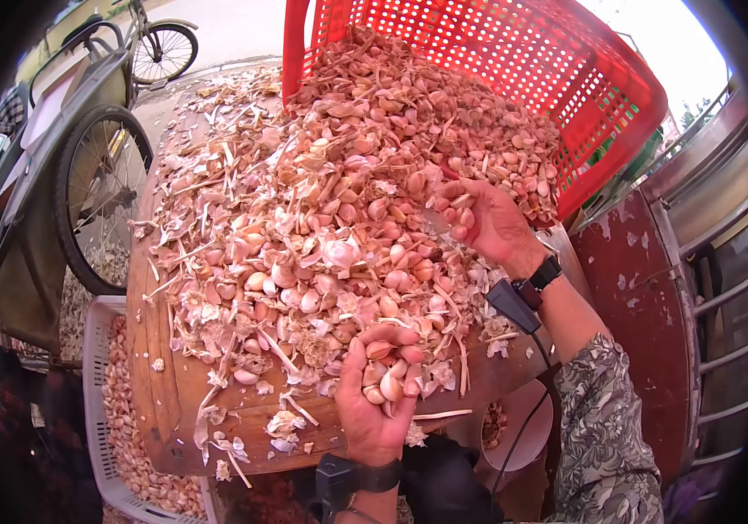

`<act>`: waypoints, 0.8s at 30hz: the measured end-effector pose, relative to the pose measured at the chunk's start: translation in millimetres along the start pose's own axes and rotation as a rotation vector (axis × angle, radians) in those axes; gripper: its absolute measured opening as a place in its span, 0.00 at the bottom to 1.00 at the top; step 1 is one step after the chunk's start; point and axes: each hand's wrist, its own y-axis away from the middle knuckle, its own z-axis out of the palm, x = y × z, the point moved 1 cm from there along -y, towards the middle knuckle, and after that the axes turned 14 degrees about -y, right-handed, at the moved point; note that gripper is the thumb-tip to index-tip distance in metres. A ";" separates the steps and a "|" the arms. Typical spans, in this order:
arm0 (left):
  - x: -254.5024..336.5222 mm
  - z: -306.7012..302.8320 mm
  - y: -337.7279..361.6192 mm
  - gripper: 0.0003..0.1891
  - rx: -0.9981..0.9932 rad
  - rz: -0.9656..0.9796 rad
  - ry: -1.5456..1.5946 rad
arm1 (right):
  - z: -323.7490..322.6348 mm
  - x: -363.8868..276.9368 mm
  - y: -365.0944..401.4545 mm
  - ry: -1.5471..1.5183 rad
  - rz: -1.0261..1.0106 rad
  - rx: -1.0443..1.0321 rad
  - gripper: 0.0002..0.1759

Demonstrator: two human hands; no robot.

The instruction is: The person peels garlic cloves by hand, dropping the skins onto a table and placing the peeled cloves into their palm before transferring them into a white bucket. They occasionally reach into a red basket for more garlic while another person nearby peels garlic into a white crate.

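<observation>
Outdoors, over a round worn wooden tabletop. Left hand palm up at the near edge, cupped around a handful of pink-skinned garlic cloves. Right hand farther out, fingers curled into the heap of loose garlic cloves and papery skins, clutching a few. Beyond, tipped red plastic mesh basket spilling onto that heap. Below left, white slotted plastic crate with more cloves; beside it, spoked cart wheel. Likely best: pick whole cloves only, shake skins free before lifting, keep the cupped palm level so none roll off the edge.
</observation>
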 end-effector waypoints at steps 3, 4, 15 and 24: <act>-0.2 1.0 -0.3 0.19 0.011 0.007 -0.006 | -6.3 0.8 -10.5 0.315 -0.053 -0.003 0.10; -0.2 1.2 -0.6 0.19 0.010 0.010 -0.006 | -6.5 3.0 -13.9 0.608 -0.078 -0.027 0.09; -1.0 1.2 -2.2 0.20 -0.020 0.036 -0.004 | 20.9 18.9 -52.3 1.892 -0.523 -0.120 0.14; -0.1 0.4 -1.1 0.20 -0.037 0.032 -0.007 | 15.7 16.3 -67.1 1.898 -0.241 -0.333 0.19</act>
